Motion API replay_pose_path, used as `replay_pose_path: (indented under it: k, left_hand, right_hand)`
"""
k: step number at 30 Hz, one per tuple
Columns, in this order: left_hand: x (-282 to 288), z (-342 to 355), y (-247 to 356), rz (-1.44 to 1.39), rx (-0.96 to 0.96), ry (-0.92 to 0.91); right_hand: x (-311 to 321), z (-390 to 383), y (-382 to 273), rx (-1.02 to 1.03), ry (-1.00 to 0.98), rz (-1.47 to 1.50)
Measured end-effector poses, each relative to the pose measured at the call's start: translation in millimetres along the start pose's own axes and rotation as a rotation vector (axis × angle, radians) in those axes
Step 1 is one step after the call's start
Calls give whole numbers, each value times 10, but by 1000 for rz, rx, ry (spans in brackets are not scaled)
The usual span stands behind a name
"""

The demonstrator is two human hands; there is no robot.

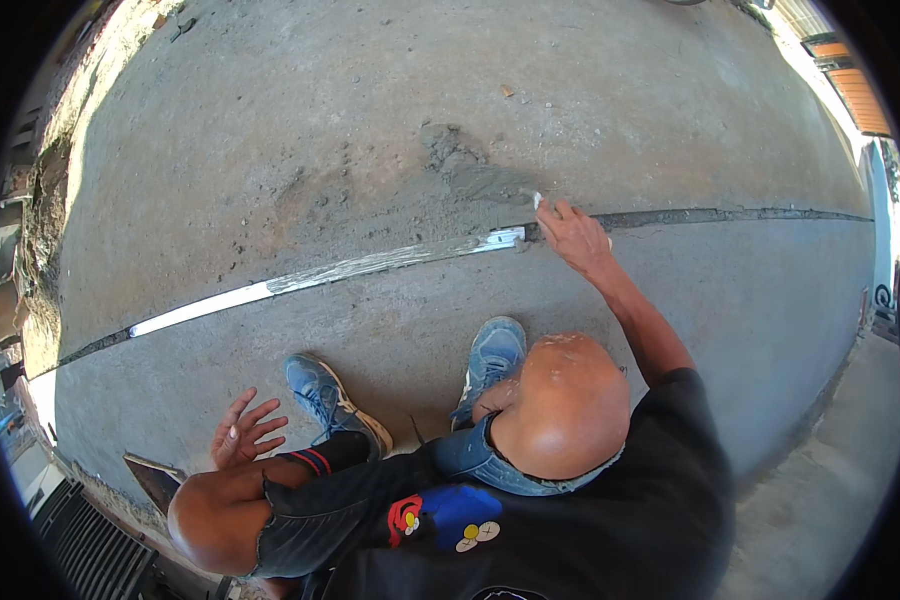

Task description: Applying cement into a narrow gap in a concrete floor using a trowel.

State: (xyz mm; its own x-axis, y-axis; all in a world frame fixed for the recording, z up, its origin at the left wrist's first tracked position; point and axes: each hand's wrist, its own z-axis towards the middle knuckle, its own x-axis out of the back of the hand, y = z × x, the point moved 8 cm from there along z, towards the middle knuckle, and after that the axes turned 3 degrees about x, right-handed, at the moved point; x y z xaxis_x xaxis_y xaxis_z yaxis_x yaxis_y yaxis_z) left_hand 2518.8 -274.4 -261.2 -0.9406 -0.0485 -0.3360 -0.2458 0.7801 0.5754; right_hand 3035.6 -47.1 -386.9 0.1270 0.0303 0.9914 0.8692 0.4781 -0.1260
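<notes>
My right hand (576, 238) is closed round a trowel, whose pale metal neck (537, 200) shows at the fingertips. Its mortar-coated blade (490, 184) blends into the wet grey mortar (452, 150) heaped on the concrete. Just left of this hand ends a long shiny metal strip (200, 309), lying in a narrow groove across the floor. Grey mortar smears cover the strip's middle part, while its left part is bright and bare. My left hand (246, 430) hangs beside my left knee, fingers spread, holding nothing.
The dark groove (710, 216) runs on to the right beyond the strip. Loose mortar crumbs (330, 190) lie scattered on the far slab. My blue shoes (493, 352) are on the near slab. Dark metal grating (90, 540) stands at the lower left.
</notes>
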Motion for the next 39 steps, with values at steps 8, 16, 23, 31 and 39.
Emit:
replay_pose_path:
  k: [8,16,23,31,39]
  left_hand:
    - [50,-15,-81,51,-34,-190]
    - [82,119,-86,63,286,131]
    - [154,166,-146,33,255,31]
    - [277,212,-137,-7,317,246]
    - [218,150,-66,68,-81,-105]
  right_hand:
    - [97,193,-489,14,30,89]
    - [-143,473,-1122,9,-29,105]
    - [-35,468,-315,-251,86,54]
    - [-312,605,-1367,-206,-264,1337]
    - [-739,1137,-1775,-229,-262,1082]
